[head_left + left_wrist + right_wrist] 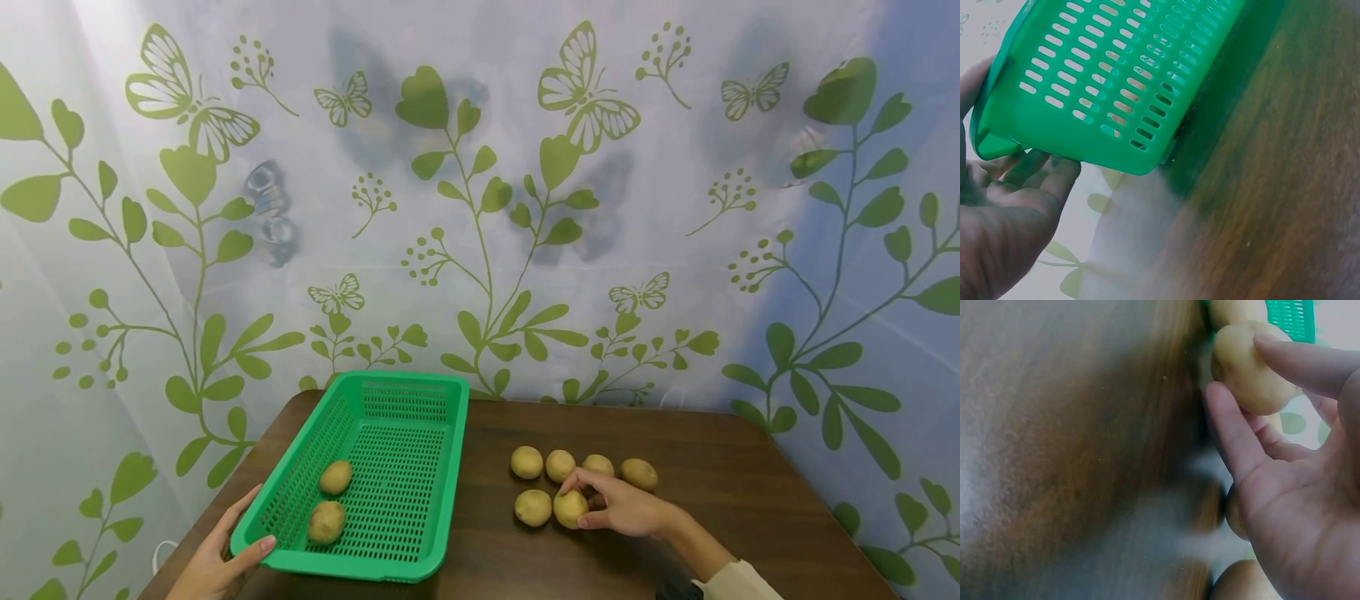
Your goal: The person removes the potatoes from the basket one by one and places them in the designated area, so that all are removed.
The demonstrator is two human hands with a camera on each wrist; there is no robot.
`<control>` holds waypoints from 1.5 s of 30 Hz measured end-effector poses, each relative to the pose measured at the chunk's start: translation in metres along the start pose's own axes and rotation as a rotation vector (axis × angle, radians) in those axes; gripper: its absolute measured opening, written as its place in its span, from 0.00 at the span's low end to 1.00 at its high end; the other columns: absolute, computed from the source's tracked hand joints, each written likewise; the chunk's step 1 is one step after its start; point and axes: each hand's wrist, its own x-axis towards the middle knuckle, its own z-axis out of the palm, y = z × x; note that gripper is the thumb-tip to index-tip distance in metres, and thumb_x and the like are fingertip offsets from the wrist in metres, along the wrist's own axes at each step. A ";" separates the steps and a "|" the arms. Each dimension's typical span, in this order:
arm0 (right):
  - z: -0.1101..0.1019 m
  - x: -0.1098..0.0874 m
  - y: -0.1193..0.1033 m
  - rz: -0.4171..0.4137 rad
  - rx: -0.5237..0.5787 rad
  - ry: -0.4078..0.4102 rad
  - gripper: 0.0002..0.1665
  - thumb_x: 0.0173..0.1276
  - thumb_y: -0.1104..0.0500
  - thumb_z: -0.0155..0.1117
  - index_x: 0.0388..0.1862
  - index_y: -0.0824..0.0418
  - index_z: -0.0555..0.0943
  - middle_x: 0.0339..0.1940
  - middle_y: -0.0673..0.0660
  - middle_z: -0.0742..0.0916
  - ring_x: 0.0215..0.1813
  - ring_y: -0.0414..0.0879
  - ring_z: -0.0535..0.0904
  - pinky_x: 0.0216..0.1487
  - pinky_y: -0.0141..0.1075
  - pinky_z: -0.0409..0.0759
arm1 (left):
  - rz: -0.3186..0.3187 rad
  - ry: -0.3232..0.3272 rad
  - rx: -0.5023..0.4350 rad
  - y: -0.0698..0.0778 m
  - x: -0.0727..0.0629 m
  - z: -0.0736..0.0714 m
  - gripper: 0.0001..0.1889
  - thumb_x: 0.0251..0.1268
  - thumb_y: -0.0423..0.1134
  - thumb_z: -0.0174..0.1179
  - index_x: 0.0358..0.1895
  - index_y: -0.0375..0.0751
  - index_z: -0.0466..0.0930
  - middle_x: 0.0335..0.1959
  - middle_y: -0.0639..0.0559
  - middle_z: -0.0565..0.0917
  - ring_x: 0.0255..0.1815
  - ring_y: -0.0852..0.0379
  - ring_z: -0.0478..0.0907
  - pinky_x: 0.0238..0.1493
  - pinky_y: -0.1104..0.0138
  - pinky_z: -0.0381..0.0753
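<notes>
**Head view: I am gripping a green basket [405, 479] and pinching a potato [567, 510]**

My left hand [217, 554] is gripping the basket at its near left corner, the thumb lying over the rim and the fingers curling beneath it. Two potatoes [326, 522] are resting inside, one behind the other, toward the basket's left side.

My right hand [626, 504] is pinching its potato between thumb and fingers, to the right of the basket; I cannot tell whether that potato is touching the table [720, 467]. Just to its left another potato [533, 507] is sitting, and behind these two, four more potatoes [527, 462] are forming a row. A pale sleeve [738, 583] is covering my right forearm, and a leaf-and-butterfly cloth [480, 242] is hanging behind the table.
</notes>
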 end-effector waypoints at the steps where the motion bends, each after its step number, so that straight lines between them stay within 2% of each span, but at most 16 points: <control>1: 0.000 0.000 0.001 0.000 0.003 -0.006 0.20 0.74 0.65 0.69 0.61 0.57 0.76 0.58 0.61 0.74 0.53 0.56 0.74 0.44 0.37 0.79 | 0.003 -0.006 -0.002 0.000 -0.001 0.000 0.30 0.82 0.28 0.49 0.70 0.71 0.58 0.57 0.42 0.78 0.53 0.52 0.83 0.51 0.58 0.86; 5: -0.001 0.001 0.004 -0.006 -0.002 -0.031 0.20 0.74 0.63 0.69 0.61 0.56 0.76 0.59 0.60 0.75 0.57 0.57 0.74 0.51 0.40 0.81 | 0.021 -0.025 -0.011 -0.002 -0.002 -0.001 0.30 0.83 0.27 0.48 0.71 0.71 0.58 0.58 0.43 0.77 0.54 0.52 0.83 0.51 0.58 0.86; 8: -0.002 -0.001 0.007 -0.012 -0.024 -0.030 0.20 0.74 0.61 0.69 0.61 0.56 0.76 0.62 0.59 0.76 0.61 0.58 0.73 0.57 0.45 0.80 | 0.017 -0.003 0.000 -0.003 -0.002 0.000 0.30 0.82 0.28 0.49 0.72 0.70 0.58 0.58 0.42 0.77 0.53 0.52 0.82 0.50 0.58 0.86; 13: -0.003 -0.006 0.010 0.008 -0.034 -0.001 0.20 0.74 0.59 0.70 0.61 0.55 0.76 0.64 0.58 0.76 0.65 0.60 0.72 0.61 0.50 0.79 | 0.009 0.021 0.006 -0.003 -0.003 0.000 0.30 0.82 0.28 0.50 0.72 0.68 0.58 0.59 0.44 0.76 0.54 0.52 0.82 0.50 0.58 0.86; 17: -0.003 -0.007 0.010 0.015 -0.022 0.017 0.21 0.74 0.59 0.70 0.62 0.56 0.76 0.64 0.61 0.75 0.63 0.62 0.74 0.57 0.45 0.81 | 0.025 -0.003 -0.002 -0.003 -0.006 -0.003 0.31 0.82 0.27 0.49 0.72 0.70 0.59 0.58 0.46 0.78 0.54 0.52 0.83 0.50 0.59 0.86; 23: -0.007 -0.007 0.009 0.020 0.011 0.038 0.19 0.75 0.62 0.69 0.61 0.61 0.77 0.65 0.64 0.74 0.58 0.61 0.77 0.46 0.40 0.84 | 0.036 0.014 -0.012 -0.003 -0.004 -0.003 0.30 0.82 0.26 0.48 0.73 0.66 0.57 0.59 0.47 0.78 0.55 0.53 0.82 0.50 0.60 0.86; 28: -0.010 -0.005 0.007 -0.011 0.009 0.039 0.18 0.75 0.64 0.68 0.60 0.64 0.78 0.63 0.65 0.74 0.58 0.61 0.78 0.48 0.40 0.84 | 0.076 -0.020 -0.033 -0.003 -0.002 -0.001 0.31 0.82 0.25 0.47 0.76 0.61 0.54 0.62 0.51 0.77 0.58 0.53 0.81 0.52 0.59 0.85; 31: -0.012 -0.004 0.004 -0.035 -0.002 0.039 0.17 0.75 0.64 0.68 0.60 0.66 0.78 0.62 0.66 0.75 0.58 0.62 0.78 0.48 0.39 0.84 | 0.077 -0.045 -0.047 -0.002 -0.002 -0.001 0.31 0.82 0.25 0.46 0.76 0.61 0.53 0.64 0.55 0.77 0.60 0.55 0.80 0.54 0.59 0.84; 36: -0.017 0.001 -0.005 -0.050 -0.030 0.037 0.19 0.76 0.65 0.67 0.60 0.71 0.76 0.61 0.70 0.76 0.61 0.70 0.76 0.53 0.39 0.84 | 0.072 -0.056 -0.052 -0.001 -0.003 -0.001 0.32 0.83 0.26 0.46 0.78 0.58 0.50 0.65 0.58 0.76 0.62 0.56 0.79 0.56 0.60 0.83; 40: -0.022 0.006 -0.017 -0.020 -0.066 0.043 0.20 0.77 0.63 0.66 0.61 0.71 0.75 0.63 0.72 0.77 0.65 0.74 0.73 0.56 0.44 0.83 | 0.068 -0.049 -0.042 0.000 -0.002 0.000 0.33 0.83 0.26 0.46 0.80 0.55 0.47 0.66 0.59 0.75 0.63 0.57 0.78 0.57 0.60 0.83; 45: -0.026 0.017 -0.032 -0.005 -0.117 0.035 0.20 0.77 0.61 0.66 0.63 0.66 0.76 0.63 0.67 0.78 0.64 0.70 0.74 0.58 0.53 0.80 | 0.069 -0.040 -0.013 0.000 -0.001 0.001 0.34 0.83 0.26 0.46 0.82 0.49 0.43 0.66 0.61 0.75 0.63 0.58 0.78 0.57 0.61 0.83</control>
